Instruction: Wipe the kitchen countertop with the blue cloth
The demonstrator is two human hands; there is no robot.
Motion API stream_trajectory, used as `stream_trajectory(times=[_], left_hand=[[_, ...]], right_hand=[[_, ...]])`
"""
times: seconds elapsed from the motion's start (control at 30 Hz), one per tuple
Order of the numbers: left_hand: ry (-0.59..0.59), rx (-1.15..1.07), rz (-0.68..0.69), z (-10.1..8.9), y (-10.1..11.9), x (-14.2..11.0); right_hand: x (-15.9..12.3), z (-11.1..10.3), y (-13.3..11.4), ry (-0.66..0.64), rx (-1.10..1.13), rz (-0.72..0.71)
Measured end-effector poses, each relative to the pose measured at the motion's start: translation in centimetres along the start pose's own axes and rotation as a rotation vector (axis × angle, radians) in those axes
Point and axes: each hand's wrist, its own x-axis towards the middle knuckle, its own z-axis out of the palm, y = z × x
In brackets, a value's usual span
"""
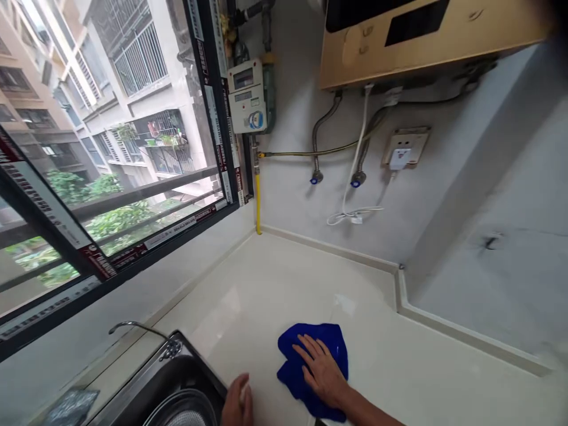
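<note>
My right hand (323,370) lies flat on a blue cloth (297,378), its fingers stretched out and slightly spread. The cloth is spread unevenly, with some folds, on the pale glossy countertop (266,278). At the bottom of the view, my left hand (238,405) is partly cut off by the frame. Its thumb and a finger are loosely bent with a gap between them, and I see nothing held there. It is just right of the black-rimmed sink (202,367).
A curved tap (137,324) rises by the sink, with a clear plastic wrapper (73,405) to its left. A low raised edge (328,251) borders the counter. A yellow pipe (258,204), gas meter (246,97), socket (406,148) and golden water heater (421,44) are on the wall. A window (133,148) stands left.
</note>
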Motion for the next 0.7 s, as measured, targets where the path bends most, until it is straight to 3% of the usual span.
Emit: stream_trajectory(times=[0.07,0.13,0.27,0.37,0.5,0.7], left_hand=[[-0.003,0.123,0.079,0.6,0.9,2.9],[0.075,0.296,0.119,0.6,1.5,4.9],[0.240,0.397,-0.030,-0.1,1.9,7.4],[0.259,0.365,-0.108,0.0,2.0,8.2],[0.261,0.349,-0.139,0.8,2.4,8.4],[0.292,0.306,-0.215,1.0,3.6,8.5]], right_hand=[[-3.4,-0.8,2.3,0.019,-0.027,0.083],[-7.4,-1.2,4.9,0.055,-0.066,0.181],[-15.4,-1.4,9.4,0.135,-0.162,0.386],[-18.5,-1.5,11.0,0.169,-0.242,0.484],[-17.3,-2.0,11.4,0.168,-0.333,0.529],[-10.8,-3.0,14.9,0.199,-0.423,0.673]])
